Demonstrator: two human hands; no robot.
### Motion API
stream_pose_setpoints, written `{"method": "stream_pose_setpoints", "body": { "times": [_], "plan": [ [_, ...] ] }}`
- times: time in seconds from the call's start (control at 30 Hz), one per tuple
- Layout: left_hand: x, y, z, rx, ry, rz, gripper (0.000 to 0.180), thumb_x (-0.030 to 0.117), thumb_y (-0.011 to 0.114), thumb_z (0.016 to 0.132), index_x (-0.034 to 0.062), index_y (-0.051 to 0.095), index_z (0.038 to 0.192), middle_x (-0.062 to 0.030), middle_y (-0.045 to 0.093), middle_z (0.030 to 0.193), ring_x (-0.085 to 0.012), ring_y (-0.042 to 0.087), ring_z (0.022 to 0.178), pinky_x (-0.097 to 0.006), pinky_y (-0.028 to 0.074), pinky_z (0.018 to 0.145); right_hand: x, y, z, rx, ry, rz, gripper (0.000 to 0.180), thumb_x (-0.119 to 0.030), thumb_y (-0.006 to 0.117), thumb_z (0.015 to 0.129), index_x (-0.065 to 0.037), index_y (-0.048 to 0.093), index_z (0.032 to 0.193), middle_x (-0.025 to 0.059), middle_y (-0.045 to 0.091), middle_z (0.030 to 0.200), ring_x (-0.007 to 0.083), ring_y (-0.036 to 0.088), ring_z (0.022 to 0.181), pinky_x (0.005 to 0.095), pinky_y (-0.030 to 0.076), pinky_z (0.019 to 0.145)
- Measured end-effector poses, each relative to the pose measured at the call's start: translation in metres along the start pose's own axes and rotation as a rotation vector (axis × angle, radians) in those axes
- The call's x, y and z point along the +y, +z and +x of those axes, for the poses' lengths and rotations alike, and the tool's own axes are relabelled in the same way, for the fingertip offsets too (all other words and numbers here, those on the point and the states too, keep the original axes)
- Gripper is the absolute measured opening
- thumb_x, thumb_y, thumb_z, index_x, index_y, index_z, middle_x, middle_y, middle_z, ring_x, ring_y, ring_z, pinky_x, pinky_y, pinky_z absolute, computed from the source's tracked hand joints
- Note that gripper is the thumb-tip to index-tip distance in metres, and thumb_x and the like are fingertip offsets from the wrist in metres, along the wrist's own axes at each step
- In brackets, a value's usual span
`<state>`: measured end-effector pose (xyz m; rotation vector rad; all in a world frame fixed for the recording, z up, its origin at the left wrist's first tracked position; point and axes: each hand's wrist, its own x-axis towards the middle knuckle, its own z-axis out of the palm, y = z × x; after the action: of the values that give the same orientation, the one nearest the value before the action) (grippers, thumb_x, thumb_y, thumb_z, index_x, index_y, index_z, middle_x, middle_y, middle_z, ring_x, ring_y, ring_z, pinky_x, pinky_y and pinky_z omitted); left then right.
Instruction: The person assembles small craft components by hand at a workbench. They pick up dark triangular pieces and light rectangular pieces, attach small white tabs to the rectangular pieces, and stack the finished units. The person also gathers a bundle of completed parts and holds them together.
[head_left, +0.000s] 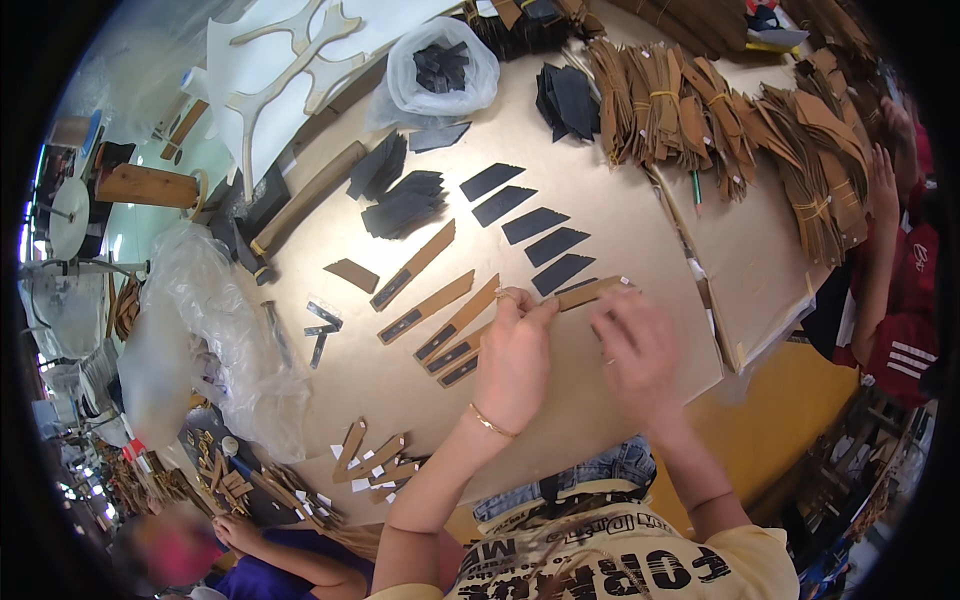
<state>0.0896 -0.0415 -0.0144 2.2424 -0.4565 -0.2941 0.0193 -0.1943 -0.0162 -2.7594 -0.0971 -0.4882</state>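
Note:
My left hand is closed, its fingers curled and its thumb at the left end of a brown leather-like strip. A white tag shows at that strip's right end. Close by, my right hand is smeared by motion; its fingers cannot be made out clearly. Left of my hands, several brown strips with dark inset bars lie slantwise, some partly under my left hand. Beyond them is a slanted row of black pieces. A short plain brown piece lies apart.
Black pieces lie piled near a hammer. Farther off are a plastic bag of black scraps and banded brown bundles. Clear plastic sheeting covers the left edge. Other people sit at lower left and far right.

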Motion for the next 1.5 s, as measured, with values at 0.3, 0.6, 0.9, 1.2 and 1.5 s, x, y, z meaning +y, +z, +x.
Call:
{"method": "stream_pose_setpoints", "body": {
  "times": [0.3,0.6,0.9,1.2,1.5],
  "plan": [
    [-0.003,-0.019,0.006,-0.059,-0.067,-0.222,0.018,0.001,0.064,0.088,-0.0024,0.072,0.104,-0.0172,0.068,0.089,-0.0242,0.067,0.073,-0.035,0.052,0.065,-0.028,0.026,0.000,0.003,0.077,0.090,0.037,-0.005,0.068,0.077,0.002,0.064,0.114,0.0144,0.069,0.106,0.0281,0.066,0.105,0.0367,0.054,0.088],
    [-0.002,-0.066,-0.024,0.317,0.345,-0.010,0.030,0.007,0.070,0.086,0.0029,0.067,0.116,-0.0125,0.072,0.098,-0.0273,0.070,0.091,-0.035,0.053,0.080,-0.014,0.023,0.019,0.073,0.491,0.474,0.020,-0.015,0.065,0.093,0.001,0.064,0.106,0.0163,0.070,0.082,0.0253,0.069,0.070,0.0358,0.052,0.069],
    [-0.229,-0.281,-0.107,0.812,-0.447,0.392,0.020,0.015,0.071,0.083,0.0030,0.073,0.100,-0.0167,0.072,0.095,-0.0278,0.070,0.086,-0.038,0.052,0.075,-0.005,0.023,0.018,0.041,0.490,0.583,0.017,-0.011,0.061,0.097,0.006,0.061,0.101,0.0122,0.068,0.075,0.0144,0.062,0.068,0.0296,0.049,0.069],
    [-0.316,-0.287,-0.114,0.659,-0.366,0.420,0.020,0.019,0.073,0.077,0.0029,0.076,0.089,-0.0130,0.073,0.078,-0.0273,0.071,0.075,-0.036,0.054,0.074,-0.004,0.019,0.022,-0.051,0.587,0.627,0.013,-0.009,0.062,0.095,0.004,0.059,0.093,0.0076,0.067,0.077,0.0095,0.058,0.070,0.0271,0.048,0.067],
    [-0.328,-0.329,-0.143,0.929,-0.390,0.447,0.018,0.013,0.064,0.095,-0.0032,0.066,0.100,-0.0063,0.069,0.087,-0.0116,0.064,0.080,-0.027,0.052,0.071,-0.002,0.013,0.027,-0.023,0.612,0.687,0.016,-0.012,0.067,0.092,0.004,0.063,0.093,0.0134,0.071,0.076,0.0143,0.068,0.067,0.0286,0.049,0.059]
  ]
}}
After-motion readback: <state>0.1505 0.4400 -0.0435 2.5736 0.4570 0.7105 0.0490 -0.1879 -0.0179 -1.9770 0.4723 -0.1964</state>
